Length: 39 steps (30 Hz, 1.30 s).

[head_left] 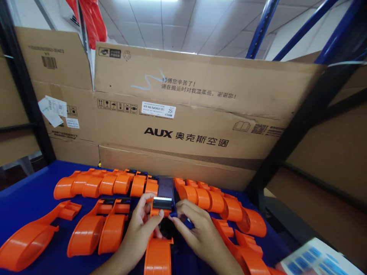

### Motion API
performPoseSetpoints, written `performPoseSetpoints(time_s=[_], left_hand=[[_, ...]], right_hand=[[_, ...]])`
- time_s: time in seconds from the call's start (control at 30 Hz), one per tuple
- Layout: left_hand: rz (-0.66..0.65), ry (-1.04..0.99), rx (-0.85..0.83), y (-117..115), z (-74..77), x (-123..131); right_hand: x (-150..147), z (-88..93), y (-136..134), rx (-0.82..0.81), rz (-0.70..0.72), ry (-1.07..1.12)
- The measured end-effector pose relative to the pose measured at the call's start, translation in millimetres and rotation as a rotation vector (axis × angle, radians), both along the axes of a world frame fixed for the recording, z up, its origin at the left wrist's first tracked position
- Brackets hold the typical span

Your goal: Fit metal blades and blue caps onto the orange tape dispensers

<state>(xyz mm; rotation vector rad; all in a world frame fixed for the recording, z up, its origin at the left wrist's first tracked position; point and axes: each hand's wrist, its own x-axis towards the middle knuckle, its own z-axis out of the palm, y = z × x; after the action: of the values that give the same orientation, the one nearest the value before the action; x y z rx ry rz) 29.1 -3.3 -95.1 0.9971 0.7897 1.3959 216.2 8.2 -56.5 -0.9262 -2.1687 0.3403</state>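
An orange tape dispenser (157, 258) is held upright in front of me, at the bottom centre. Across its top runs a black plate (162, 204) with a pale serrated edge. My left hand (143, 223) is closed around the dispenser's left side, its thumb pressed just below the plate. From the right, my right hand (195, 225) closes on the same dispenser, with thumb and fingertips bent in at a dark part beside the plate. Exactly what those fingertips touch is partly hidden. Behind the hands stands a dark, flat upright piece (165, 187).
Orange dispensers (91, 185) line the back left of the blue table (17, 191); others (218, 201) run along the right. Another dispenser (31, 240) lies at front left. A large cardboard box (186, 114) walls the back. A white-and-blue printed box (315, 259) sits at lower right.
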Motion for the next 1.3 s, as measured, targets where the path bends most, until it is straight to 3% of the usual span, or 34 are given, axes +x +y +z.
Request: performPoseSetpoints(time_s=[0.23,0.43,0.6,0.73,0.8,0.9,0.97,1.1,1.3], left_hand=[[0.016,-0.012,0.002,-1.7,2.9,1.7],[-0.008,-0.056,-0.028,-1.7,2.0,1.4],[-0.206,-0.138,-0.099,-4.7,7.8,-1.3],[-0.409,-0.206,-0.135,-9.8,13.0,-1.2],[-0.462,-0.237,-0.114,-12.1,14.0,-1.5],[-0.537,-0.249,-0.077,-15.1,14.6,-3.2],[-0.493,-0.235,-0.063,-16.5,15.6,-4.4],[-0.285,-0.121,-0.041,-15.1,18.8,-5.2],[-0.3,-0.125,-0.051,-9.4,13.6,-4.9]], right_hand=[[-3.2,-3.1,-0.1,0.005,-0.008,-0.012],[-3.8,6.0,-6.6,-0.057,-0.004,0.076],[0.6,12.7,-11.1,-0.289,-0.011,0.371],[-3.2,17.4,-13.5,-0.613,0.219,0.465],[-5.6,18.2,-13.4,-0.647,0.286,0.477],[-9.3,16.1,-12.6,-0.548,0.203,0.465],[-12.2,13.7,-13.2,-0.524,0.138,0.452],[-18.4,10.7,-15.6,-0.547,0.086,0.459],[-19.4,10.9,-12.2,-0.459,0.04,0.391]])
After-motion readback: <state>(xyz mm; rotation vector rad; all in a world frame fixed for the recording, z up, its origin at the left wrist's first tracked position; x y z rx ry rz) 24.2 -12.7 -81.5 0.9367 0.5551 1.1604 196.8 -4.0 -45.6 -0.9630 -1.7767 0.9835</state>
